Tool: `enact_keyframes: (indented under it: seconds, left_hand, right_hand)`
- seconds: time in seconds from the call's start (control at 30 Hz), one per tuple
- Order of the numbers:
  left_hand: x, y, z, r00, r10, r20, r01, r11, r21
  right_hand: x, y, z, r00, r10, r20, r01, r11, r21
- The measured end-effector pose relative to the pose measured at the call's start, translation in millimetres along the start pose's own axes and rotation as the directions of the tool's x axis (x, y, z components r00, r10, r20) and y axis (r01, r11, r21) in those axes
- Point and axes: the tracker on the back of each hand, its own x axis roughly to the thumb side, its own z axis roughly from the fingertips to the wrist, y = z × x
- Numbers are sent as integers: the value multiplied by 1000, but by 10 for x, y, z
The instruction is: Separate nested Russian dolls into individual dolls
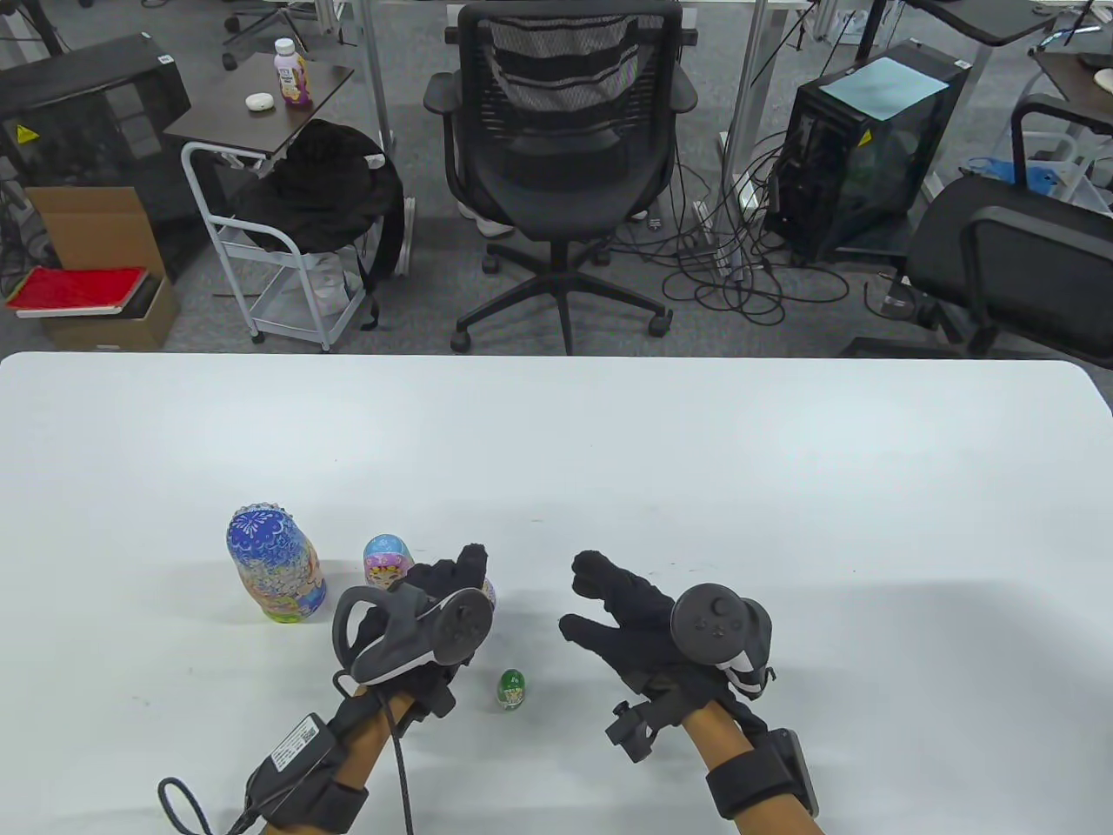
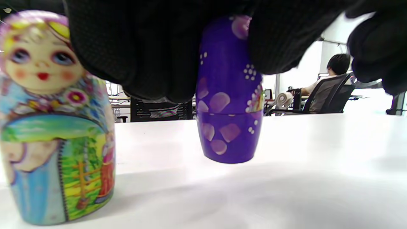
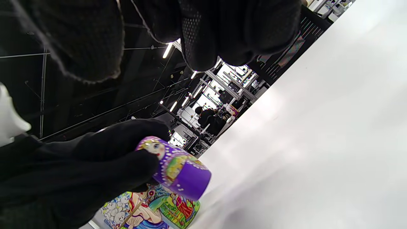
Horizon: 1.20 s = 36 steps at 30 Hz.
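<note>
My left hand [image 1: 465, 581] grips a small purple doll [image 2: 229, 111] by its top and holds it just above the white table [image 1: 556, 452]. The doll is whole, its halves joined. In the table view only its edge [image 1: 491, 595] shows past my fingers. In the right wrist view it [image 3: 179, 170] is tilted in the left glove. My right hand [image 1: 600, 600] is open and empty, to the right of the left hand. A large blue doll [image 1: 276, 565], a light-blue doll [image 1: 387, 561] and a tiny green doll [image 1: 511, 689] stand apart on the table.
The light-blue doll [image 2: 54, 127] stands close beside the purple one in the left wrist view. Beyond the table's far edge are an office chair [image 1: 565, 165], a small cart [image 1: 278, 252] and a computer tower [image 1: 869, 148].
</note>
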Motion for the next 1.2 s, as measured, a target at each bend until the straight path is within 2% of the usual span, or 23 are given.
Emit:
enact_keyframes:
  seconds: [0.2, 0.5, 0.63, 0.8, 0.9, 0.97, 1.03, 1.1, 1.2]
  left_hand:
    - [100, -142, -208, 996, -73, -41, 72, 997, -36]
    - [39, -219, -241, 989, -117, -89, 109, 990, -90]
    - [58, -221, -224, 987, -138, -84, 134, 990, -50]
    - [71, -98, -155, 991, -113, -67, 115, 993, 21]
    - [122, 93, -6, 993, -117, -1, 116, 984, 137]
    - [157, 209, 124, 995, -72, 75, 58, 984, 170]
    - [200, 261, 300, 982, 43, 186, -68, 989, 132]
    - [244, 186, 460, 950, 141, 278, -161, 986, 50]
    - [285, -1, 578, 929, 157, 335, -149, 988, -50]
  right_hand:
    - [3, -24, 1, 1000, -15, 7, 15, 1000, -9]
    - [1, 14, -2, 1000, -1, 11, 1, 1000, 4]
    - [19, 45, 4, 1000, 11, 22, -11, 1000, 11]
    - [26, 65, 8, 999, 18, 28, -19, 1000, 16]
    - [27, 61, 6, 999, 17, 29, -17, 1000, 15]
    - [26, 59, 7, 999, 14, 30, -14, 1000, 14]
    - [20, 61, 8, 999, 21, 33, -22, 1000, 17]
    - [6, 70, 8, 999, 32, 34, -33, 999, 26]
    - [-18, 95, 3, 999, 33, 25, -34, 999, 32]
